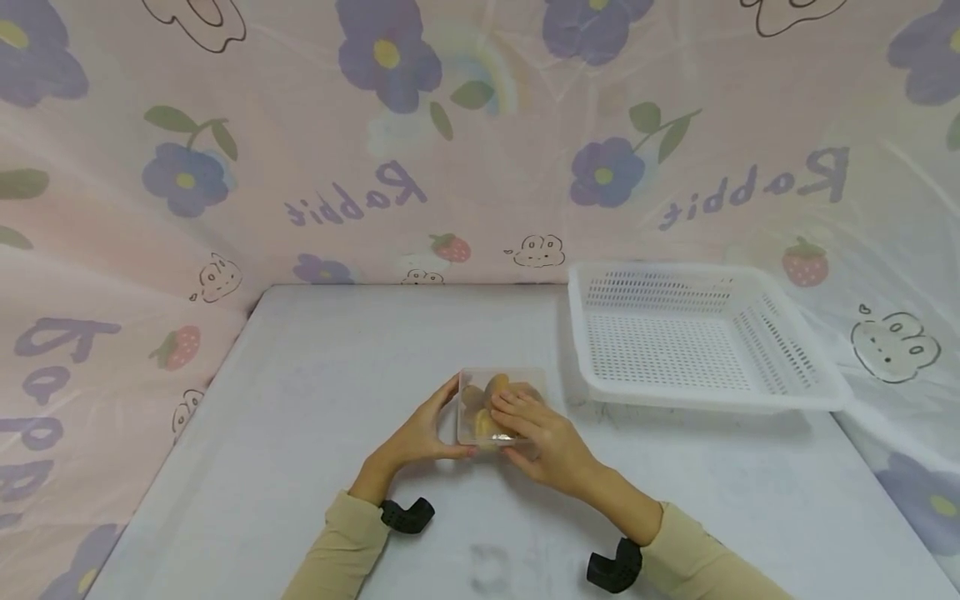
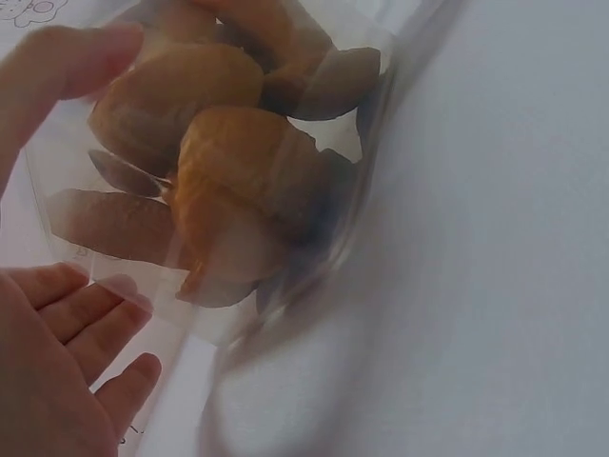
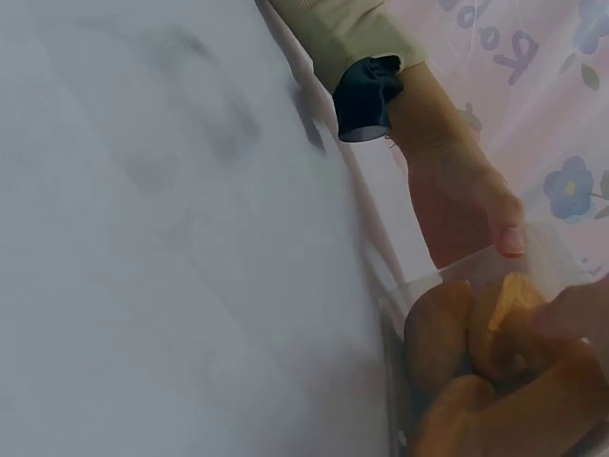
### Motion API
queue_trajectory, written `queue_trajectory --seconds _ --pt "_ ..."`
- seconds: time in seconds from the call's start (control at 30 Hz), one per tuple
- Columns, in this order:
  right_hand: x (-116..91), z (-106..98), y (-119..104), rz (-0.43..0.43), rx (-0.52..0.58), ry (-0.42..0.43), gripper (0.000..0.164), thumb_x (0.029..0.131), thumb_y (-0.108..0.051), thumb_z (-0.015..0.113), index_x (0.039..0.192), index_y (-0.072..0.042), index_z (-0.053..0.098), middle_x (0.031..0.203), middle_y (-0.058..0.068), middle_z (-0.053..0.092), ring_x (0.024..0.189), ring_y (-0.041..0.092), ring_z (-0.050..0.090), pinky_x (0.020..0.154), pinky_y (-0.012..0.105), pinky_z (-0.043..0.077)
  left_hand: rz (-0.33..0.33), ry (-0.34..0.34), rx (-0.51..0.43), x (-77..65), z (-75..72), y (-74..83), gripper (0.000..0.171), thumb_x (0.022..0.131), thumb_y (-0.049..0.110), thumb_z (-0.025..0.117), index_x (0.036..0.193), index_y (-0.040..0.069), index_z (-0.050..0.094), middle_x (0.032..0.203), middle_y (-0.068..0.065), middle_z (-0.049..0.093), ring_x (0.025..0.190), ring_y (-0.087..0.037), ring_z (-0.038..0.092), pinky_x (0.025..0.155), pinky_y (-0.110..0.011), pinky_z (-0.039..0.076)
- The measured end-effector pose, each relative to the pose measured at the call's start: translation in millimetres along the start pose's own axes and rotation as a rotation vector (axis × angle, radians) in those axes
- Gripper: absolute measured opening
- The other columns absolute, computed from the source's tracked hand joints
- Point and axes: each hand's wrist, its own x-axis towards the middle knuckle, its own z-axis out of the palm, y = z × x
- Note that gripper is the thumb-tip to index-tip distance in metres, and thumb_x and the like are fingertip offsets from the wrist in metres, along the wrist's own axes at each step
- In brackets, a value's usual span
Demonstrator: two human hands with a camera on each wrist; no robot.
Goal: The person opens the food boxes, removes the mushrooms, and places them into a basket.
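A clear plastic box filled with several brownish-yellow rounded pieces is at the middle of the table. What kind of pieces they are cannot be told through the hazy plastic. My left hand holds the box at its left side, fingers toward the far corner and thumb at the near one. Across the box top lie the fairly straight fingers of my right hand, its thumb by the near side. In the right wrist view, a right finger overlaps the pieces. Whether a lid lies under those fingers is unclear.
Right of the box stands a white perforated plastic basket near the table's far right. The white table meets a pink printed cloth at the back and sides. Black bands sit on both wrists.
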Motion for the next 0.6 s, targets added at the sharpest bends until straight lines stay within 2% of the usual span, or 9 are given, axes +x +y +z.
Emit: queue_trajectory --seconds 0.27,0.5,0.6 --pt "-2.1 1.1 -0.9 0.002 -0.029 0.012 0.055 0.061 -0.011 0.088 0.111 0.0 0.069 0.121 0.016 0.069 0.113 0.032 0.066 0.097 0.04 0.055 -0.024 -0.007 0.005 1.5 -0.4 1.0 0.11 0.069 0.022 0.087 0.153 0.002 0.019 0.156 -0.02 0.034 0.146 -0.037 0.031 0.119 -0.059 0.029" --pt "-2.6 3.7 1.1 -0.066 -0.079 0.035 0.049 0.068 -0.014 0.081 0.111 0.003 0.068 0.119 0.018 0.07 0.112 0.032 0.067 0.099 0.042 0.054 -0.075 -0.002 0.022 2.4 -1.5 1.8 0.11 0.067 0.025 0.088 0.153 0.004 0.022 0.155 -0.017 0.037 0.146 -0.034 0.033 0.12 -0.057 0.028" --pt "-2.2 4.3 1.4 -0.097 -0.102 0.046 0.047 0.071 -0.015 0.078 0.112 0.004 0.068 0.119 0.019 0.07 0.11 0.032 0.067 0.097 0.042 0.055 -0.066 -0.002 0.027 2.3 -2.3 1.9 0.11 0.067 0.024 0.088 0.152 0.002 0.022 0.155 -0.018 0.037 0.146 -0.035 0.033 0.12 -0.057 0.029"
